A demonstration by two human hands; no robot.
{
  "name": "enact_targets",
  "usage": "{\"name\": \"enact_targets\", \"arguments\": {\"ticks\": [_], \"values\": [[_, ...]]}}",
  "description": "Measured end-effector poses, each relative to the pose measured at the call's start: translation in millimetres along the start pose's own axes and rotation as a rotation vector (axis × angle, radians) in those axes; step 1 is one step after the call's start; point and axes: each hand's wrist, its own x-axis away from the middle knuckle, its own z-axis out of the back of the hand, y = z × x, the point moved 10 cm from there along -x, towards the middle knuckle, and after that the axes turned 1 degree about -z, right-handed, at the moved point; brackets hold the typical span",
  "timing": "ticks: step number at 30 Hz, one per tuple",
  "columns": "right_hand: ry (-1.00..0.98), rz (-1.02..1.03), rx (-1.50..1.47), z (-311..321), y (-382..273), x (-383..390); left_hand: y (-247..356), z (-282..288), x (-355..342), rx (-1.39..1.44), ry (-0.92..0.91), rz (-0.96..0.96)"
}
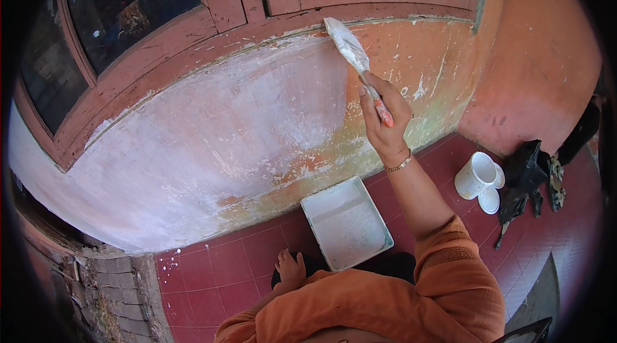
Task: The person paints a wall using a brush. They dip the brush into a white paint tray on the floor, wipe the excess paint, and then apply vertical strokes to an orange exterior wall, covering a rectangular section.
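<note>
My right hand (387,115) grips a paintbrush (347,44) with a red-marked handle, its white-coated bristles raised to the top of the wall (263,99), just below the wooden window frame (276,17). The wall is whitish on the left and orange with flaking patches on the right. My left hand (290,269) is low beside my dark-clad leg, fingers apart and holding nothing I can see. Between the wall and my body, a rectangular white paint tray (344,218) with pale paint lies on the red-tiled floor (218,275).
At right stand a white bucket (472,176) and white lids (488,198) beside dark crumpled items (522,182), which I cannot make out. An orange-pink wall (527,67) juts out at right. Rough grey paving (119,285) borders the tiles at lower left.
</note>
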Motion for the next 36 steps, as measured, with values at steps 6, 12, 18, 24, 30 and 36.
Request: {"name": "enact_targets", "arguments": {"ticks": [6, 12, 18, 24, 30, 36], "values": [[-0.337, 0.124, 0.130, -86, -22, 88, -6, 2, -1, 0.028, 0.012, 0.002], [-0.551, 0.201, 0.027, -84, -64, 111, -15, -2, -4, 0.066, 0.000, 0.006], [-0.202, 0.233, 0.160, -68, -51, 34, -7, 0, -3, 0.075, -0.017, 0.007], [-0.228, 0.199, 0.262, -128, -53, 69, -13, 1, -4, 0.108, 0.001, 0.011], [-0.795, 0.370, 0.117, -159, -86, 154, -23, -2, -5, 0.150, 0.005, 0.031], [-0.442, 0.274, 0.118, -111, -101, 84, -17, 2, -4, 0.169, 0.002, 0.021]]}}
